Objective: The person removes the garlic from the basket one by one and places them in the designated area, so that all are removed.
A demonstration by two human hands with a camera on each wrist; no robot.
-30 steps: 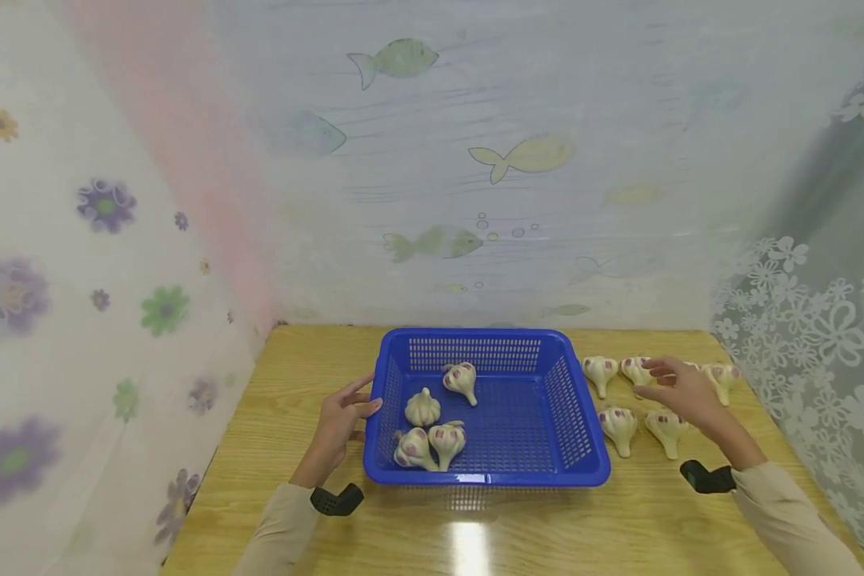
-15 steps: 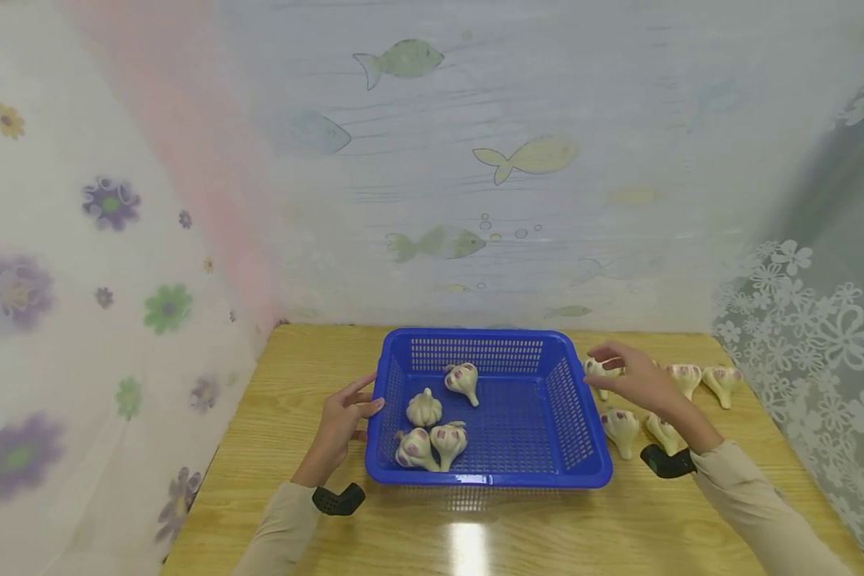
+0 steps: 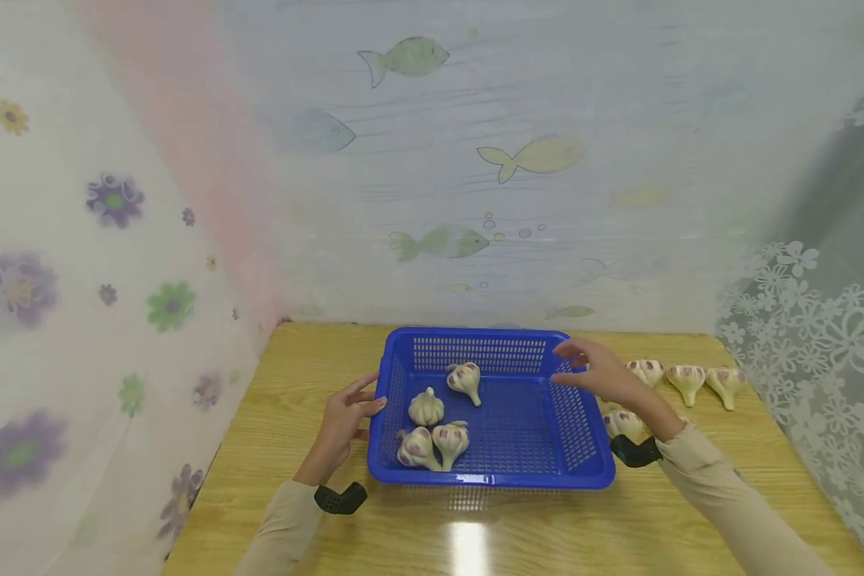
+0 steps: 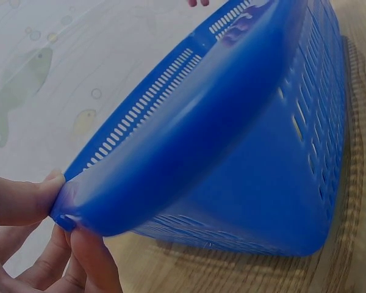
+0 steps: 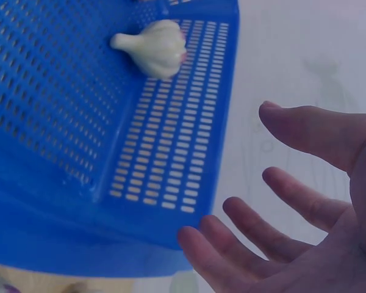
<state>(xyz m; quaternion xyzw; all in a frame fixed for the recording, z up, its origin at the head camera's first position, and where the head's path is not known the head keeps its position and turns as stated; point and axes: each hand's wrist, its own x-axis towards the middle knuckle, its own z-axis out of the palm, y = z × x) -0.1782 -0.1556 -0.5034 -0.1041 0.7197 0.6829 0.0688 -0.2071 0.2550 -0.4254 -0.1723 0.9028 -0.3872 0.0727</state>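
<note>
Your left hand (image 3: 341, 422) pinches the left rim of the blue basket (image 3: 490, 479), thumb above and fingers below. Your right hand (image 3: 605, 374) is raised at the basket's right end, thumb and fingers well apart and holding nothing; whether a fingertip touches the rim you cannot tell. The basket stands upright on the wood-grain desk (image 3: 252, 480), between your two wrists. Inside it, toward its left side, lie four garlic bulbs: a back bulb (image 3: 464, 380), a middle bulb (image 3: 426, 408), and, close together at the near left, a left bulb (image 3: 416, 449) and its neighbouring bulb (image 3: 450, 442). To the basket's right, a row of three bulbs (image 3: 686, 382) lies plainly on the desk; a nearer bulb (image 3: 622, 424) is partly covered by your right wrist. Behind the desk hangs a fish-patterned sheet (image 3: 418, 152). Each wrist carries a black device (image 3: 341, 499).
</note>
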